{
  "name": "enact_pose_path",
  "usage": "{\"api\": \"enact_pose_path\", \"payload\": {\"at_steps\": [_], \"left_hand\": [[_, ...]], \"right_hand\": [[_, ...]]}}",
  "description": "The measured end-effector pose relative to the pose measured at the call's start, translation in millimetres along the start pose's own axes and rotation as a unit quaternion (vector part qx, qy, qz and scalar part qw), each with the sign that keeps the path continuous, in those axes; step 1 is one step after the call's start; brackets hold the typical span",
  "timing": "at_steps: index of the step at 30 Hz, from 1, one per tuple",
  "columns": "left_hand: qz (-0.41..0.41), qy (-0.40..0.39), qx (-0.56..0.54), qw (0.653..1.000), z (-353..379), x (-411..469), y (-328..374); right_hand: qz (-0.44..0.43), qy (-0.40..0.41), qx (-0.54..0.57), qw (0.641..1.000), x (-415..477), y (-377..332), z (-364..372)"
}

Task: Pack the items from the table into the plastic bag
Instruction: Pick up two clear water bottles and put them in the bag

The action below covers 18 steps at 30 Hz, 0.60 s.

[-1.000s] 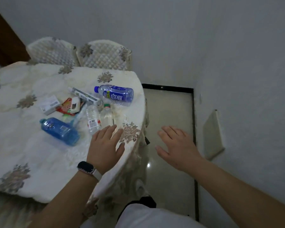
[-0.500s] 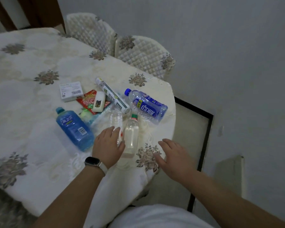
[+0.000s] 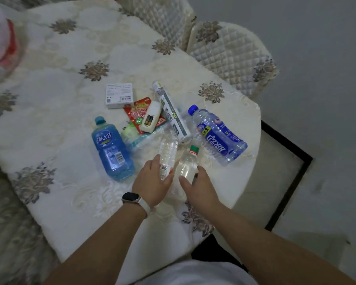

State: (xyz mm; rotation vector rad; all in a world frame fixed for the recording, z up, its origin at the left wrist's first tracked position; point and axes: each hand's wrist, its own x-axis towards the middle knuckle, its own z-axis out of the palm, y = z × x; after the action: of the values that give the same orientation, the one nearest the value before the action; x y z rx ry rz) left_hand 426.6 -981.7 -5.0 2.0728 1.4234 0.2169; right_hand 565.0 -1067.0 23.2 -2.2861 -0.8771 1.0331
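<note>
Both hands are over the near right part of the table (image 3: 56, 124). My left hand (image 3: 152, 182), with a watch on its wrist, curls round the lower end of a clear crumpled bottle (image 3: 168, 153) lying on the cloth. Right beside it, my right hand (image 3: 199, 186) has thumb and fingers either side of a clear bottle with a green cap (image 3: 188, 163). Around them lie a blue liquid bottle (image 3: 111, 149), a blue-labelled water bottle (image 3: 218, 134), a long roll box (image 3: 173, 114), a white battery charger (image 3: 150, 117), a red packet (image 3: 137, 110) and a white carton (image 3: 119, 95). I cannot pick out the plastic bag for certain.
Two quilted chairs (image 3: 230, 50) stand behind the table's far right edge. A blurred pink and red object (image 3: 0, 38) sits at the far left. The table's curved edge drops to a tiled floor (image 3: 275, 161) on the right, next to a grey wall.
The view has swung down and closer over the table. My right hand came in from beyond the edge onto the green-capped bottle; my left hand closed round the clear bottle.
</note>
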Motion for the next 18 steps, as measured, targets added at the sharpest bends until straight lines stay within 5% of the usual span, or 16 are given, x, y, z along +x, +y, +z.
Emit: {"api": "enact_pose_path", "payload": {"at_steps": [11, 18], "left_hand": [[-0.175, 0.018, 0.022, 0.984, 12.7, 11.4, 26.3], [-0.251, 0.084, -0.057, 0.963, 23.2, -10.1, 53.2]], "right_hand": [[0.041, -0.085, 0.010, 0.995, 54.0, -2.5, -8.9], [-0.078, -0.121, -0.129, 0.981, 55.9, 11.5, -32.1]]}}
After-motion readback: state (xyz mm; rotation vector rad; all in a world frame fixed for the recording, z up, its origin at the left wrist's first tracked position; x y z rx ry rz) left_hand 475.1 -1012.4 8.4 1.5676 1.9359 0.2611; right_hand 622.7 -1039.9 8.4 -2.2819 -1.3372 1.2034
